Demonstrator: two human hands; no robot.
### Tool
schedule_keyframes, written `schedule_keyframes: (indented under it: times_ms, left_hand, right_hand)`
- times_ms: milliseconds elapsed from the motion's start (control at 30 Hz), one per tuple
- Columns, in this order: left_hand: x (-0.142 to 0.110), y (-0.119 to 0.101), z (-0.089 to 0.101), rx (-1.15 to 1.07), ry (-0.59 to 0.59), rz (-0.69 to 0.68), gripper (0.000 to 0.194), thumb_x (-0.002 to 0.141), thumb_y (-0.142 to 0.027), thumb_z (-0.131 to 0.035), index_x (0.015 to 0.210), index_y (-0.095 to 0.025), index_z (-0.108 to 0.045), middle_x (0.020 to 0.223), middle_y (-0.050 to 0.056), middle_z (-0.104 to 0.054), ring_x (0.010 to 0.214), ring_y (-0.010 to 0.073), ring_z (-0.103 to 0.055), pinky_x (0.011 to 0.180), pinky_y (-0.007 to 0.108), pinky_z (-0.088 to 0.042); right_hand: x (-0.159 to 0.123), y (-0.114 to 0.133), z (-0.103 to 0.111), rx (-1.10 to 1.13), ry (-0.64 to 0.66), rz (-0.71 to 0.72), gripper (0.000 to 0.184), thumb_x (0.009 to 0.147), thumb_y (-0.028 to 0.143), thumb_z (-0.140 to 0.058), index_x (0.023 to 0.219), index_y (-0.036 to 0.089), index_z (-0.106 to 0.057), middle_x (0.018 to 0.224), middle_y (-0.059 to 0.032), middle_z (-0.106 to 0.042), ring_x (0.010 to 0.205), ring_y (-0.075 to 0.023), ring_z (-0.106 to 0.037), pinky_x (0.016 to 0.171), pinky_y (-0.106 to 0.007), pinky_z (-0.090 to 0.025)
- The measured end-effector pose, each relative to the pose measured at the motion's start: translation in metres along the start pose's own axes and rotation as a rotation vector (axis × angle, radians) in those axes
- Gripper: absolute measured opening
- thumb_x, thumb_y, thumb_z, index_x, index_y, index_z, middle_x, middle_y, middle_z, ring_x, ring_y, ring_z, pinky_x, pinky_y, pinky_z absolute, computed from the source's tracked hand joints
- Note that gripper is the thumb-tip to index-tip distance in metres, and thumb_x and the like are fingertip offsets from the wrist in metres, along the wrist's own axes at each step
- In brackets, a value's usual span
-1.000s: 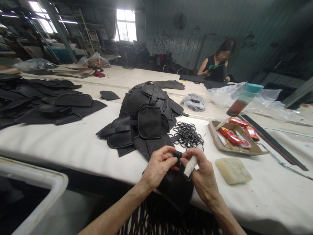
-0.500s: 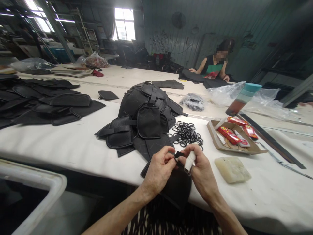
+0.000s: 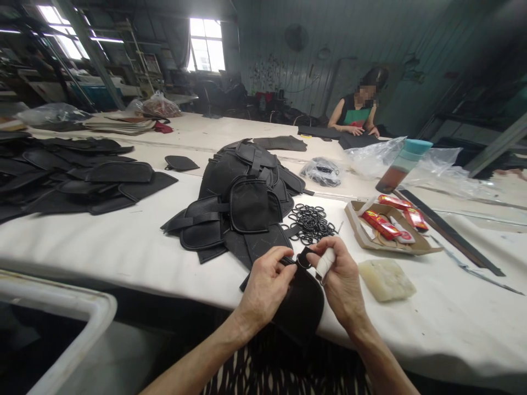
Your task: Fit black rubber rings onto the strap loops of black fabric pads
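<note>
My left hand is closed in a pinch at the edge of a black ring. A short black strap runs at the ring, its end pinched by the fingers of my right hand. A white wrap sits along a finger of that hand. Below both hands hangs a black fabric panel with a bound edge, over the table's front edge. Just beyond my fingers lies a heap of black rings. A pile of black strapped pieces stands to its left.
More black pieces cover the table's left. On the right are a cardboard tray with red packets, a yellowish block, a bottle and plastic sheeting. A white-rimmed bin stands at lower left; a person works across the table.
My right hand has shifted slightly, and more of the ring and strap now shows between the hands. The view has turned slightly. The person opposite has brought their hands together.
</note>
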State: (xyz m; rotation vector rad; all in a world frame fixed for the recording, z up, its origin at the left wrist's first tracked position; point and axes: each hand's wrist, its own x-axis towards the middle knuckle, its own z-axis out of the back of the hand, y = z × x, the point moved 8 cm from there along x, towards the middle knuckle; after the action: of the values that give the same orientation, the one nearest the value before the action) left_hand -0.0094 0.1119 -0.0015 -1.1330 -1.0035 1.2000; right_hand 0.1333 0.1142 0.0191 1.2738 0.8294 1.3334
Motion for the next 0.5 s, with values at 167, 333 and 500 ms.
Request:
schedule_keyframes:
  times_ms: [167, 333, 500]
  left_hand:
    - [-0.013, -0.024, 0.012, 0.182, -0.107, -0.177, 0.014, 0.08, -0.019, -0.053, 0.091, -0.019, -0.061, 0.095, 0.002, -0.06, 0.068, 0.0101, -0.054, 0.062, 0.022, -0.044]
    - [-0.018, -0.002, -0.005, -0.201, 0.11, 0.252, 0.028, 0.082, -0.041, -0.051, 0.071, -0.016, -0.057, 0.056, -0.002, -0.052, 0.04, 0.0079, -0.044, 0.038, 0.019, -0.034]
    - [-0.043, 0.027, -0.048, -0.844, 0.437, 0.829, 0.067, 0.085, -0.062, -0.024, 0.078, -0.007, -0.063, 0.071, 0.013, -0.066, 0.056, 0.0182, -0.064, 0.05, 0.028, -0.049]
  right_hand:
    - [0.006, 0.001, 0.004, 0.008, 0.014, 0.024, 0.013, 0.077, 0.023, -0.06, 0.086, 0.023, -0.051, 0.08, 0.0035, -0.057, 0.071, -0.0128, -0.054, 0.064, -0.024, -0.043]
    - [0.004, 0.014, 0.004, -0.125, -0.014, 0.163, 0.014, 0.078, 0.019, -0.058, 0.089, 0.024, -0.051, 0.079, 0.0023, -0.061, 0.071, -0.0141, -0.059, 0.063, -0.025, -0.046]
    - [-0.023, 0.036, 0.0, -0.22, 0.037, 0.42, 0.019, 0.08, 0.012, -0.054, 0.094, 0.025, -0.053, 0.082, -0.0003, -0.064, 0.074, -0.0151, -0.062, 0.06, -0.024, -0.049]
